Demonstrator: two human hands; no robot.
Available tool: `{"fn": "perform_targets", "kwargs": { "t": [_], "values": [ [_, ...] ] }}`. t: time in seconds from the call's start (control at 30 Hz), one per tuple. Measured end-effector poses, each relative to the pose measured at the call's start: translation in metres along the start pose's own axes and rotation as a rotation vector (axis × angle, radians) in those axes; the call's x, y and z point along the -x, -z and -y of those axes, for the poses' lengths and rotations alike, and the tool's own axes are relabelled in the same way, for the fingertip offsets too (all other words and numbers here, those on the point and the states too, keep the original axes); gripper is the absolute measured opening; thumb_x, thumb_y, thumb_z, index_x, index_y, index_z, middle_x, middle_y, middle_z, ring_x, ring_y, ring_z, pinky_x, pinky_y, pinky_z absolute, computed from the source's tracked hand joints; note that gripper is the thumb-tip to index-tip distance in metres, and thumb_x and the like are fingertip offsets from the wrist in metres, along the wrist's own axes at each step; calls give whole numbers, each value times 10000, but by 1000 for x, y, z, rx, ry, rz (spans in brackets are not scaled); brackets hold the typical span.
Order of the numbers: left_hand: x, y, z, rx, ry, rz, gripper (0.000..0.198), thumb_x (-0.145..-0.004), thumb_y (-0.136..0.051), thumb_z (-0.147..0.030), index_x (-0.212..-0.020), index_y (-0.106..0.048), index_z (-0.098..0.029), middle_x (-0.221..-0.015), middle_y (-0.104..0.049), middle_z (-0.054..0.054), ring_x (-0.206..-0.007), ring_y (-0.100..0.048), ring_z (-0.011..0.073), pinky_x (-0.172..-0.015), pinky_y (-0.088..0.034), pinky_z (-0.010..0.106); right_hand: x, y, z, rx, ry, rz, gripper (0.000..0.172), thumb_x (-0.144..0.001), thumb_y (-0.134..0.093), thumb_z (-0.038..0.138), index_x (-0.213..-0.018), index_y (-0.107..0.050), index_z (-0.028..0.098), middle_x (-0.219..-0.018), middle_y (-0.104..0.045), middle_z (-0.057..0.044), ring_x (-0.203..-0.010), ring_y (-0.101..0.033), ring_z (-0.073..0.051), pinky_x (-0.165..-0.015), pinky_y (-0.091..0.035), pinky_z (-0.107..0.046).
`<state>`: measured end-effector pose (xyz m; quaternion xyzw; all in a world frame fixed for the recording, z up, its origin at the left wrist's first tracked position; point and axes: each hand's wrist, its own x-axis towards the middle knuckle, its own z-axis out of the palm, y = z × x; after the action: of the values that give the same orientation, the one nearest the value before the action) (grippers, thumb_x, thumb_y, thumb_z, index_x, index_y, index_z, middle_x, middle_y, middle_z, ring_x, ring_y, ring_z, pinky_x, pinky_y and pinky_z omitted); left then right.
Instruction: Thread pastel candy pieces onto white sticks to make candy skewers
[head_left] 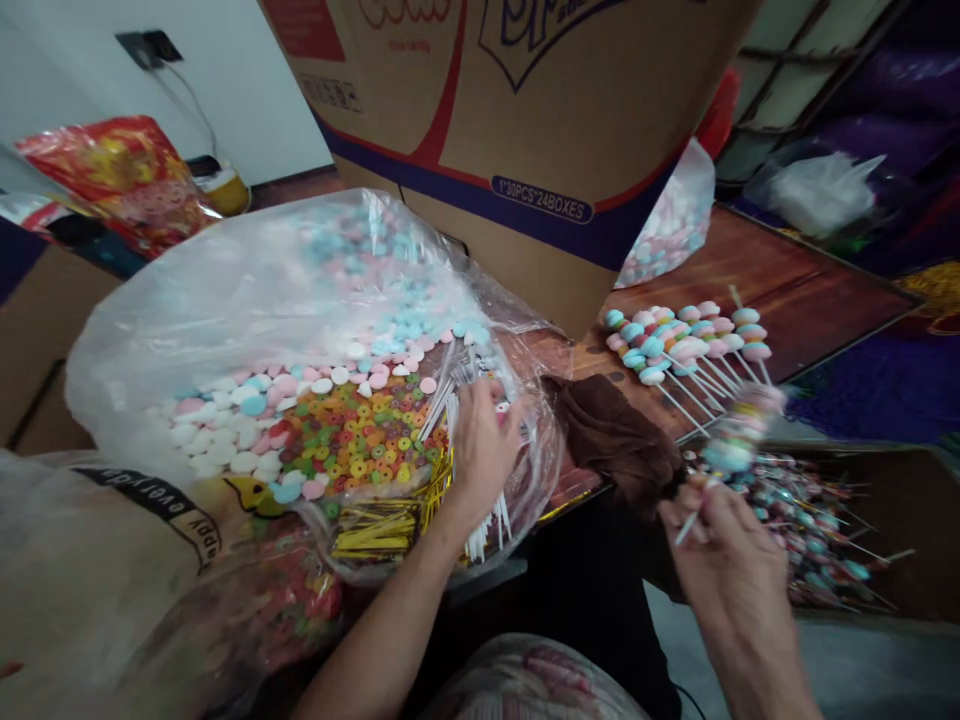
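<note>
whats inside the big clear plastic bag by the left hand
Pastel discs, colourful rings, white sticks and gold strips show. The left hand covers part of the sticks, and whatever lies beneath the top layer can't be seen.

At upper left, a pale wall (255, 95) is seen; at lower right, a grey floor (885, 675) is dimly lit.

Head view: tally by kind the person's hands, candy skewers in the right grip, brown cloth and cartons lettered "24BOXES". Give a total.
Hands, left hand and right hand: 2
Candy skewer in the right grip: 1
Brown cloth: 1
Lettered carton: 1
Total: 5
</note>
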<state>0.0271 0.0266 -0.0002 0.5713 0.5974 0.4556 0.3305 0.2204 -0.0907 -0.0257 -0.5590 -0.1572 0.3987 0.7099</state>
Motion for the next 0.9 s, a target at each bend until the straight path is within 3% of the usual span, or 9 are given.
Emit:
{"fn": "perform_targets", "kwargs": {
  "t": [0.07, 0.17, 0.27, 0.37, 0.43, 0.5, 0.67, 0.77, 0.9],
  "values": [
    [-23, 5, 16, -187, -14, -73, 256, -685, -772, -198, -894, -624, -194, -898, -593, 72, -897, -552, 251, -790, -397, 333, -14, 12, 2, -53, -5, -123, 238, -680, -810, 390, -763, -707, 192, -754, -598, -10, -556, -444, -82, -510, -413, -237],
    [-44, 10, 33, -382, 21, -40, 193, -696, -740, -188, -850, -625, -204, -778, -583, 49, -837, -576, 265, -768, -399, 348, -20, 14, 2, -10, 31, -133, 273, -685, -802, 376, -848, -737, 167, -757, -612, -26, -556, -432, -78, -493, -378, -221],
    [-52, 15, 39, -403, 32, -28, 84, -724, -683, -176, -764, -621, -216, -684, -571, 30, -767, -579, 243, -742, -395, 336, -9, -8, -1, 119, 164, 13, 213, -772, -750, 325, -926, -728, 180, -730, -603, -7, -564, -442, -85, -512, -373, -222],
    [-53, 24, 39, -331, 34, -65, 62, -725, -660, -170, -724, -612, -210, -685, -580, 23, -720, -561, 206, -707, -387, 309, 8, -41, -2, 366, 259, 258, 162, -867, -662, 320, -948, -714, 190, -700, -618, 1, -603, -526, -117, -553, -421, -242],
    [-50, 29, 37, -194, 71, -88, 69, -737, -645, -183, -697, -591, -199, -670, -565, 9, -658, -532, 169, -652, -378, 277, 15, -64, -5, 489, 268, 469, 158, -890, -630, 320, -923, -712, 189, -723, -651, -7, -648, -587, -137, -598, -463, -252],
    [-42, 33, 32, 45, 149, -92, 109, -761, -638, -228, -688, -569, -188, -629, -533, -9, -580, -489, 132, -579, -361, 246, 19, -87, -11, 538, 275, 593, 171, -898, -612, 324, -934, -709, 188, -800, -687, -22, -704, -618, -150, -643, -487, -259],
    [-8, 29, 12, 606, 308, -10, 218, -754, -721, -344, -754, -615, -153, -658, -549, -23, -567, -469, 75, -551, -378, 196, 20, -131, -31, 416, 109, 501, 326, -843, -666, 403, -1062, -666, 161, -845, -691, -34, -650, -585, -139, -593, -472, -254],
    [6, 26, 1, 798, 364, -19, 231, -713, -783, -327, -795, -652, -155, -694, -574, -29, -566, -447, 49, -549, -372, 170, 20, -141, -31, 345, 95, 437, 244, -819, -680, 394, -873, -689, 156, -727, -643, -6, -602, -530, -125, -553, -423, -240],
    [9, 26, -2, 903, 452, 138, 292, -656, -841, -330, -842, -717, -142, -773, -640, 5, -573, -459, 40, -521, -359, 160, 15, -135, -18, 366, 141, 472, 231, -833, -653, 344, -694, -641, 161, -630, -561, 23, -584, -467, -110, -565, -387, -233]
  ]
}}
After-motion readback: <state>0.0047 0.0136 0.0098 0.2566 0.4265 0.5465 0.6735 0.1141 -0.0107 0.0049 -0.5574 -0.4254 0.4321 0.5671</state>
